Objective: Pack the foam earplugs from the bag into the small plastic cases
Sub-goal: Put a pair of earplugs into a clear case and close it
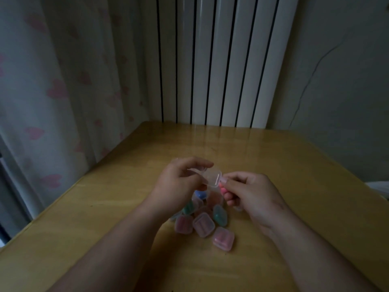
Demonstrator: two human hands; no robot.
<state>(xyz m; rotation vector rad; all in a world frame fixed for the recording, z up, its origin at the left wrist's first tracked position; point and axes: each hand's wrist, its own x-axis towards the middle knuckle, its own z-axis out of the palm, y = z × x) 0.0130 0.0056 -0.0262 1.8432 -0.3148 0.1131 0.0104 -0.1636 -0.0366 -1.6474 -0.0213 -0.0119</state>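
Over mid-tabletop, your left hand grips an open case; your right hand pinches a pink plug; shut cases below hold coloured plugs.

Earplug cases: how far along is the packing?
Done: a pile of filled cases lies on the table. In hand: the left hand holds an open clear case; the right hand pinches a pink earplug at its rim. Left: unclear; no bag in view.
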